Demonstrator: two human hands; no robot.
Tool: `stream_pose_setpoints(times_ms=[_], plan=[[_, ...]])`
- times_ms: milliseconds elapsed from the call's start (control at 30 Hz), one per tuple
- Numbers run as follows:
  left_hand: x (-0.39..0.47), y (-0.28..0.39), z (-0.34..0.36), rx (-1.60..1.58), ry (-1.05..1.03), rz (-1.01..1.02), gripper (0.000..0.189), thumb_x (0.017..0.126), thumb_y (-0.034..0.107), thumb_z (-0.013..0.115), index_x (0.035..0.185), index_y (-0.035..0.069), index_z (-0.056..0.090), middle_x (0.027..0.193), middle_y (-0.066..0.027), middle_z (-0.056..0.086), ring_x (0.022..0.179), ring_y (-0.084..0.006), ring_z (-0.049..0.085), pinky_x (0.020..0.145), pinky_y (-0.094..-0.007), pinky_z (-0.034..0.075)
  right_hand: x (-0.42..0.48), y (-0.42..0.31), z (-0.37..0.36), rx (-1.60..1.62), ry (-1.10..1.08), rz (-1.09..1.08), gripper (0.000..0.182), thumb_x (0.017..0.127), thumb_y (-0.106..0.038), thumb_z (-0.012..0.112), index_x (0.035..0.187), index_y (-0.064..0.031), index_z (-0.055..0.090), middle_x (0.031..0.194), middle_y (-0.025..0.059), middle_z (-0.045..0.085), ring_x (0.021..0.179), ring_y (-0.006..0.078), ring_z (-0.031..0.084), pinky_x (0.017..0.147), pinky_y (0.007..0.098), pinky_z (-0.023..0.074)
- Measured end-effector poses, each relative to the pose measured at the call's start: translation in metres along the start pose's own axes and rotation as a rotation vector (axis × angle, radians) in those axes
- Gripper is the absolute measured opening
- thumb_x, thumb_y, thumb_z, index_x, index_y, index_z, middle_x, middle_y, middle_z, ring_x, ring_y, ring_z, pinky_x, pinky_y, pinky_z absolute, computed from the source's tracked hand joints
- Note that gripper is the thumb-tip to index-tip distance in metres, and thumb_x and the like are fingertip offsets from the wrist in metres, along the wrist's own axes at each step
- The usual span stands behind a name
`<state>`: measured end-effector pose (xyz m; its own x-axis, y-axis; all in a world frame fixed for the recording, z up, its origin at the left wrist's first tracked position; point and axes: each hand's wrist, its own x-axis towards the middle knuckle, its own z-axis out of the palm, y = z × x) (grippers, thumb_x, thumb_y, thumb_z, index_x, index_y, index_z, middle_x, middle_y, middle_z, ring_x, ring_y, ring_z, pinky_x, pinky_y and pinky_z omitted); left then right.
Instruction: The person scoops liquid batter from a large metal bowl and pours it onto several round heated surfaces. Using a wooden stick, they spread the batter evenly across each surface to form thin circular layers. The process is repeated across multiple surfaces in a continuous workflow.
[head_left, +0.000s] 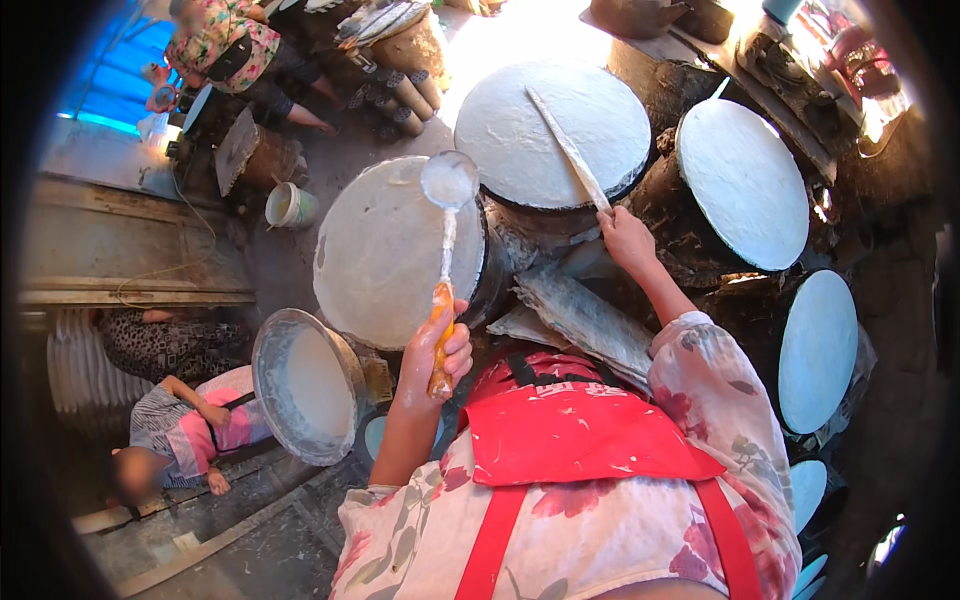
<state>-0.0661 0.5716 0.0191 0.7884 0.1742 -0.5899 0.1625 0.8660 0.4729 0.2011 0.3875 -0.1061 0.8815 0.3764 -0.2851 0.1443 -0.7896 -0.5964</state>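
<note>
My left hand (439, 352) grips the orange handle of a round-bowled ladle (450, 180), coated in pale residue. The ladle is in front of a large round greyish pan top (382, 247); whether they touch I cannot tell. In my right hand (628, 236) is a long flat wooden stick (566, 146), its far end over a round pan top (502, 135) covered in white, uneven paste. A wide metal basin (345, 367) of milky white liquid (319, 382) stands left of my left hand.
More round white tops (742, 184) (817, 352) stand to the right. Crusted boards (585, 315) lie before my red apron (570, 427). One person (195, 427) is at lower left, another (240, 52) at upper left. A small bucket (289, 206) and perforated cylindrical briquettes (405, 101) stand beyond.
</note>
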Motion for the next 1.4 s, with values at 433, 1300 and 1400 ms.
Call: stream_pose_setpoints(times_ms=[433, 1300, 1400], plan=[[-0.024, -0.018, -0.01, -0.179, 0.037, 0.127, 0.029, 0.098, 0.028, 0.04, 0.115, 0.005, 0.046, 0.059, 0.0012, 0.038, 0.04, -0.0068, 0.038, 0.037, -0.0212, 0.033, 0.002, 0.019, 0.013, 0.005, -0.16, -0.151, 0.04, 0.091, -0.039, 0.044, 0.095, -0.0017, 0.056, 0.09, 0.0243, 0.062, 0.089, 0.0412, 0.059, 0.078, 0.0468, 0.0452], [-0.109, -0.081, -0.014, -0.335, 0.159, 0.372, 0.034, 0.1, 0.026, 0.034, 0.117, 0.0, 0.048, 0.059, 0.001, 0.036, 0.039, -0.0067, 0.036, 0.038, -0.021, 0.034, -0.077, 0.048, -0.007, 1.822, -1.262, 0.212, 0.041, 0.098, -0.038, 0.03, 0.097, -0.0025, 0.051, 0.058, -0.0018, 0.036, 0.036, 0.0073, 0.032, 0.039, 0.0235, 0.0262], [-0.112, -0.087, -0.014, -0.368, 0.123, 0.359, 0.034, 0.1, 0.026, 0.033, 0.117, -0.001, 0.047, 0.059, 0.0007, 0.036, 0.04, -0.0069, 0.037, 0.038, -0.0215, 0.033, -0.089, 0.054, -0.007, 1.774, -1.207, 0.213, 0.041, 0.098, -0.038, 0.03, 0.097, -0.0029, 0.051, 0.058, -0.0019, 0.036, 0.036, 0.0074, 0.031, 0.039, 0.0237, 0.026]])
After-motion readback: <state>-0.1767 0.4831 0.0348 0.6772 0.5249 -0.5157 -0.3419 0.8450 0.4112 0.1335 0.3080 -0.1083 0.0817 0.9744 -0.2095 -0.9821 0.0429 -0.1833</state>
